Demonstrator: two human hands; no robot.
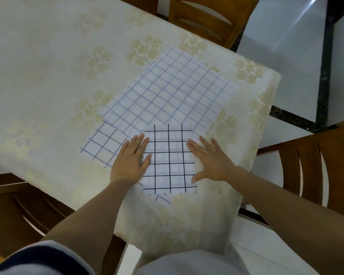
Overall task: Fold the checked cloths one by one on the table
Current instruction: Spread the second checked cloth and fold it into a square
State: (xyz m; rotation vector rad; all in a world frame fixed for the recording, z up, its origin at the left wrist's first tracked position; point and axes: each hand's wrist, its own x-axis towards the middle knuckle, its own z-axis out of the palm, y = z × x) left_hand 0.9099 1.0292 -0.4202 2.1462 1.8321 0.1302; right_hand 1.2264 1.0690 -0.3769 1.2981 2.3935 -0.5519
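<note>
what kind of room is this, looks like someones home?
Most likely a home dining area. A table covered with a cream floral tablecloth is ringed by wooden dining chairs, and the floor is glossy white tile with dark borders. Both hands lie flat beside a folded checked cloth.

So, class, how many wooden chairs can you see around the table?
3. One chair stands at the table's far side, one at the right, and one at the near left. Others may lie outside the view.
</note>
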